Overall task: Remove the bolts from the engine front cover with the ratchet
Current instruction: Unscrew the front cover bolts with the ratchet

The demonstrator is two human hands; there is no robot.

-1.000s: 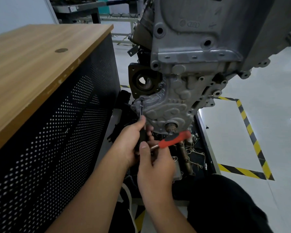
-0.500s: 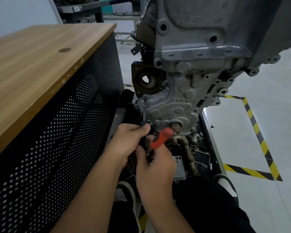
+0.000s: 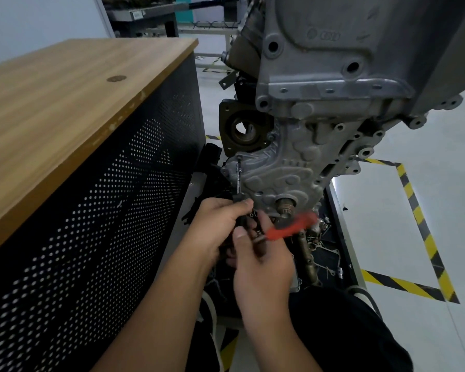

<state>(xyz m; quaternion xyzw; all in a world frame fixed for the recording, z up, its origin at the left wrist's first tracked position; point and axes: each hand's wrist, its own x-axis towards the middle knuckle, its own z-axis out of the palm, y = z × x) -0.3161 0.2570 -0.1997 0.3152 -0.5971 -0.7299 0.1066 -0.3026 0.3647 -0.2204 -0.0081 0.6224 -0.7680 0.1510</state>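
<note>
A grey cast engine front cover (image 3: 287,167) hangs in front of me on the engine. A thin extension bar (image 3: 239,177) runs up from the ratchet head to a bolt (image 3: 239,157) at the cover's left edge. My left hand (image 3: 215,226) grips the ratchet head at the bar's lower end. My right hand (image 3: 261,261) holds the ratchet by its shank, and the red handle (image 3: 293,228) sticks out to the right, blurred by motion. A crank stub (image 3: 285,205) pokes out low on the cover.
A wooden-topped cabinet with a black perforated side (image 3: 97,210) stands close on the left. Loose metal parts lie in a dark tray (image 3: 322,259) under the engine. Yellow-black floor tape (image 3: 414,210) marks the pale floor to the right. My dark trouser legs fill the bottom.
The red handle has swung back out to the right after pointing up-left half a second ago. Both hands kept their grip at the ratchet head, and the view shifted slightly.
</note>
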